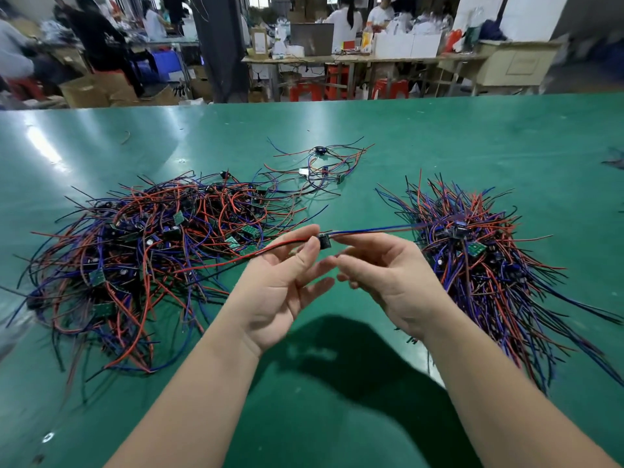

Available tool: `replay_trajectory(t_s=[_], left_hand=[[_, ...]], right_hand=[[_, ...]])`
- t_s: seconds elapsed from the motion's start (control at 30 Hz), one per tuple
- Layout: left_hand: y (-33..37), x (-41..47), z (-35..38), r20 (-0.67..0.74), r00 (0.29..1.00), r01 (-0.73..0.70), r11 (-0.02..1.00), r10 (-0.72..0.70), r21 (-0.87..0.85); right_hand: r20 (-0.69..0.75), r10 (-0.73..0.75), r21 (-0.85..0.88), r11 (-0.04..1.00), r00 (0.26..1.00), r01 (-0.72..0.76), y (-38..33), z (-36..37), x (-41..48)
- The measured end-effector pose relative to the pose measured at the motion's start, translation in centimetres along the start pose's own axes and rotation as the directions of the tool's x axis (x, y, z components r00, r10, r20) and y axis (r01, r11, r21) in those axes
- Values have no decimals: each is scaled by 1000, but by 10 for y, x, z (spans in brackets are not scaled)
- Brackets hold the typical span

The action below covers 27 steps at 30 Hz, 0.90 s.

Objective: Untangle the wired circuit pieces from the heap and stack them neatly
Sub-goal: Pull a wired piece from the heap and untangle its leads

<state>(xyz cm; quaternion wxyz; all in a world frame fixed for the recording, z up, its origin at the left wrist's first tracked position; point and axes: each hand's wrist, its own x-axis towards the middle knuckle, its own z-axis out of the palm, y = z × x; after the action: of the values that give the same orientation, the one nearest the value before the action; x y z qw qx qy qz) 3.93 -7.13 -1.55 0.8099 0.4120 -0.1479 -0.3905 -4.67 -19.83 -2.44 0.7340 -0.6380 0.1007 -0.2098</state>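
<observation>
A tangled heap (145, 251) of small green circuit boards with red, blue and black wires lies on the green table at the left. A neater stack (472, 251) of the same pieces lies at the right, its wires fanned outward. My left hand (283, 282) pinches one small circuit piece (323, 240) between thumb and forefinger above the table's middle. Its red and black wires trail left toward the heap, and its blue and red wires stretch right toward the stack. My right hand (388, 275) is just right of the piece, its fingers loosely curled, fingertips close to the blue wire.
A small loose cluster (324, 163) of a few wired pieces lies farther back in the middle. The green table (337, 417) runs to a far edge, beyond which are work tables, boxes, red stools and several people.
</observation>
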Motion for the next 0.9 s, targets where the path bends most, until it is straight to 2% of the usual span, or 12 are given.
replay_trajectory(t_s=[0.1,0.2,0.3,0.37,0.47,0.53,0.63,0.77,0.9], left_hand=[[-9,-1,2,-42,991,-117,970,129,214],[-13,-3,2,43,970,-233,871,239,433],[-14,-4,0,210,965,-250,808,160,534],[-15,-3,-2,243,967,-203,813,79,545],[-13,-2,-1,129,991,-36,903,-21,429],[-16,-1,1,78,996,11,904,-49,427],[-23,-2,2,42,999,-5,867,-18,498],[-21,-2,-2,33,996,47,832,-78,552],[-15,-5,-5,90,967,119,735,-239,667]], right_hand=[[-126,9,227,974,992,20,-3,5,3],[-192,103,326,945,976,-36,-5,0,5],[-175,157,400,913,972,-76,-9,-9,6],[-147,160,391,916,976,-91,-13,-17,5],[-83,139,332,937,987,-104,-12,-23,4],[-75,114,223,970,991,-95,-9,-21,3],[-95,80,8,997,992,-79,-2,-15,2],[-233,-48,-107,994,971,24,-5,-16,4],[-462,-99,18,993,881,120,-22,-39,4]])
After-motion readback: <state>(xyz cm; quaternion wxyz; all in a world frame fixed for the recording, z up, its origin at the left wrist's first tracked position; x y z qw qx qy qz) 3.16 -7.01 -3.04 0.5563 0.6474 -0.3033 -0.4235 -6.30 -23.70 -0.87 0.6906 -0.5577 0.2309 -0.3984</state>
